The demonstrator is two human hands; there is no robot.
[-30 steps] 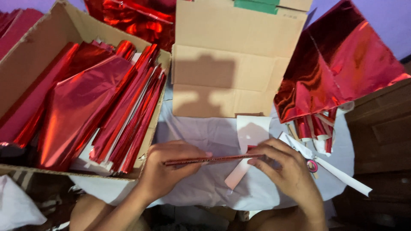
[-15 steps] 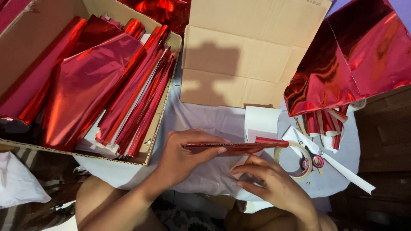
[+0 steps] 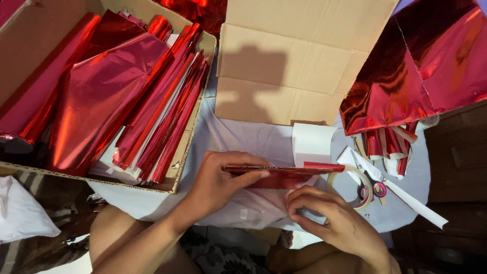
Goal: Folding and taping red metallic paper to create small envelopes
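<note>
Far to the left of the hands, an open cardboard box point(image 3: 195, 147) holds a heap of red foil rolls point(image 3: 101, 96), packed side by side and slanting toward the hands. The left hand point(image 3: 223, 177) grips a flat folded red foil piece point(image 3: 284, 175) along its left part, fingers curled over the top edge and thumb pressing from below. The foil piece lies level on the white cloth-covered surface point(image 3: 243, 139), stretching rightward between both hands. Beyond it stands a second cardboard box point(image 3: 284, 66). The right hand point(image 3: 329, 215), just below the foil's right half, is half closed, fingertips pinching at the white sheet under the foil. Right of this hand lie a tape ring point(image 3: 350, 175), scissors point(image 3: 373, 185) and a white paper strip point(image 3: 416, 205). Above them hang loose red foil sheets point(image 3: 421, 71).
</note>
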